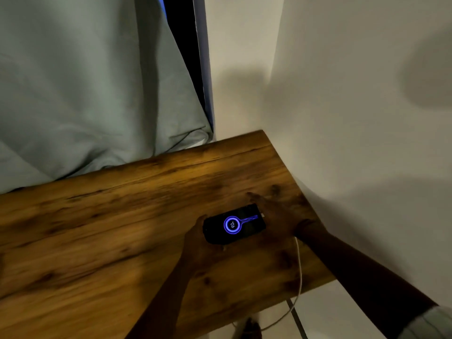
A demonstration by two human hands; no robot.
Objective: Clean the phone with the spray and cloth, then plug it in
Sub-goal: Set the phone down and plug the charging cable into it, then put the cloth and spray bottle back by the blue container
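Observation:
A black phone lies over the wooden table near its right edge. Its screen glows with a blue ring and the number 92. My left hand grips the phone's near end from below. My right hand is at the phone's far end, fingers spread and blurred, by the plug. A white cable runs from under my right wrist, over the table's edge and down to the floor. No spray or cloth is in view.
A white wall stands close along the table's right edge. A pale green curtain hangs behind the table at the left. A thin metal leg shows under the table's right corner.

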